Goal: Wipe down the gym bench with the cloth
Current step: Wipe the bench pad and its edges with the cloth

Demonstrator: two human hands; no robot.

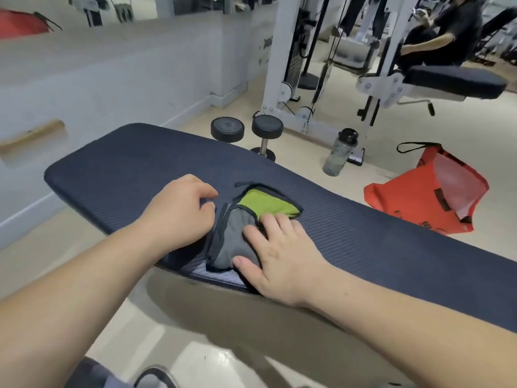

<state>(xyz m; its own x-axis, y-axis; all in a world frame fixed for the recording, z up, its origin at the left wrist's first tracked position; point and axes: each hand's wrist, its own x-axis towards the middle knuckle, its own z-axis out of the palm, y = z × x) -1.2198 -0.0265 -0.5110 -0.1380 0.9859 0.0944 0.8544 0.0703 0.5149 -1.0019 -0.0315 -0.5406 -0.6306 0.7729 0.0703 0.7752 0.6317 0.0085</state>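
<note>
A dark blue ribbed gym bench [363,219] runs from the upper left to the right edge. A folded cloth [237,233], grey on one side and lime green on the other with dark trim, lies on the bench near its front edge. My right hand [277,253] presses flat on the grey part, fingers spread, thumb at the cloth's near corner. My left hand [181,208] sits just left of the cloth, fingers curled, fingertips pinching its left edge.
Two dumbbells [246,130] stand on the floor behind the bench. A clear water bottle [340,152] and a phone stand beside them. An orange bag [428,194] lies at the right. A white cable machine [293,65] and a seated person [442,37] are farther back.
</note>
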